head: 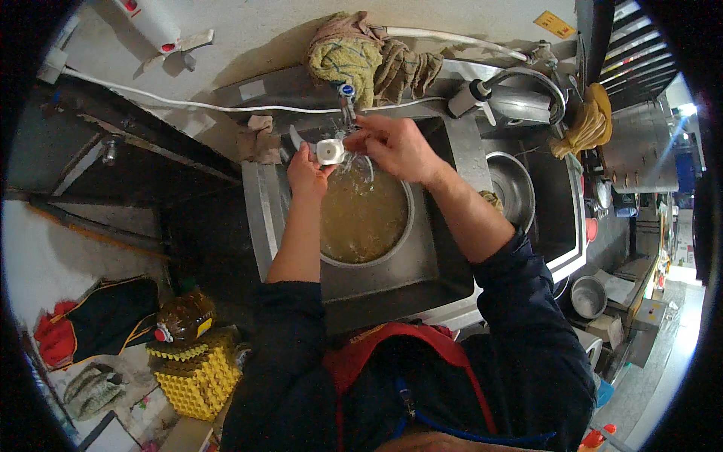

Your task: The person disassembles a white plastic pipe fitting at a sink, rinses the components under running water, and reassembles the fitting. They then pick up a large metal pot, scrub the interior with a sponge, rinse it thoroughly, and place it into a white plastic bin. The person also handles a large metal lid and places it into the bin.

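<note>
My left hand grips what looks like a food-processor blade, by its white plastic hub. One curved blade sticks out to the left, and another hangs on the right above the water. My right hand is bent close against the hub's right side; its fingertips are partly hidden, so I cannot tell whether they grip it. Water from the metal tap splashes around the piece. Below both hands, a round metal pot full of cloudy brownish water stands in the sink.
Cloths hang over the tap. A steel bowl sits in the right-hand basin, beneath a hose spray head. Yellow gloves hang farther right. A white cable runs behind the sink. Yellow egg trays and an oil bottle stand lower left.
</note>
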A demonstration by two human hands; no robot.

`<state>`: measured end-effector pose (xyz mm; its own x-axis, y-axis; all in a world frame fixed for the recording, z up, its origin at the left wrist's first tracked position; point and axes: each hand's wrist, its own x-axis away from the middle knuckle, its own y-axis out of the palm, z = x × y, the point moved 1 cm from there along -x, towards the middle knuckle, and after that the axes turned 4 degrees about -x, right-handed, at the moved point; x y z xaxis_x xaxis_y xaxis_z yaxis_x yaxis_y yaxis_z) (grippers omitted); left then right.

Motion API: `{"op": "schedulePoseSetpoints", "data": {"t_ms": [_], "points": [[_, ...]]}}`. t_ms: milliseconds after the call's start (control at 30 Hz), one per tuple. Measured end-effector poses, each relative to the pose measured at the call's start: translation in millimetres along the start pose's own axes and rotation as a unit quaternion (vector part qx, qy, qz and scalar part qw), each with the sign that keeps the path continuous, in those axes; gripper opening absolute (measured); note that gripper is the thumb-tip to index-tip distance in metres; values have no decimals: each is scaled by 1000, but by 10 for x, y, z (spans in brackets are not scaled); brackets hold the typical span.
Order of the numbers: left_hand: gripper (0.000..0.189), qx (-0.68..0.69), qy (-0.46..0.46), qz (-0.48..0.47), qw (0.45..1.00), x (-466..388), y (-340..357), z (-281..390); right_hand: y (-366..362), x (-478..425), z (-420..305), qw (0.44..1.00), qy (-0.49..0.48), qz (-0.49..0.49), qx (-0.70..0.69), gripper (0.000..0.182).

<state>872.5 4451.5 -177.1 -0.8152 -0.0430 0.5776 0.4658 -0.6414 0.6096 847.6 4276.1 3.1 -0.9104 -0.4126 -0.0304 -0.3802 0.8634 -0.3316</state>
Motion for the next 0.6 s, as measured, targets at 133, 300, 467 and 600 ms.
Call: {"op": "schedulePoseSetpoints", "data": {"t_ms": [133,300,467,600], "points": [[36,12,-48,-41,998,50,-288,70,-373,25,534,995,22,101,12,31],[37,102,-194,-160,963,184,-540,-7,2,355,942,945,-130,-11,301,54],[30,128,-190,-69,971,344,-630,-227,429,507,864,959,18,-172,224,53],[28,156,-201,-171,952,617,-786,-398,780,734,893,984,5,-21,176,40]]}}
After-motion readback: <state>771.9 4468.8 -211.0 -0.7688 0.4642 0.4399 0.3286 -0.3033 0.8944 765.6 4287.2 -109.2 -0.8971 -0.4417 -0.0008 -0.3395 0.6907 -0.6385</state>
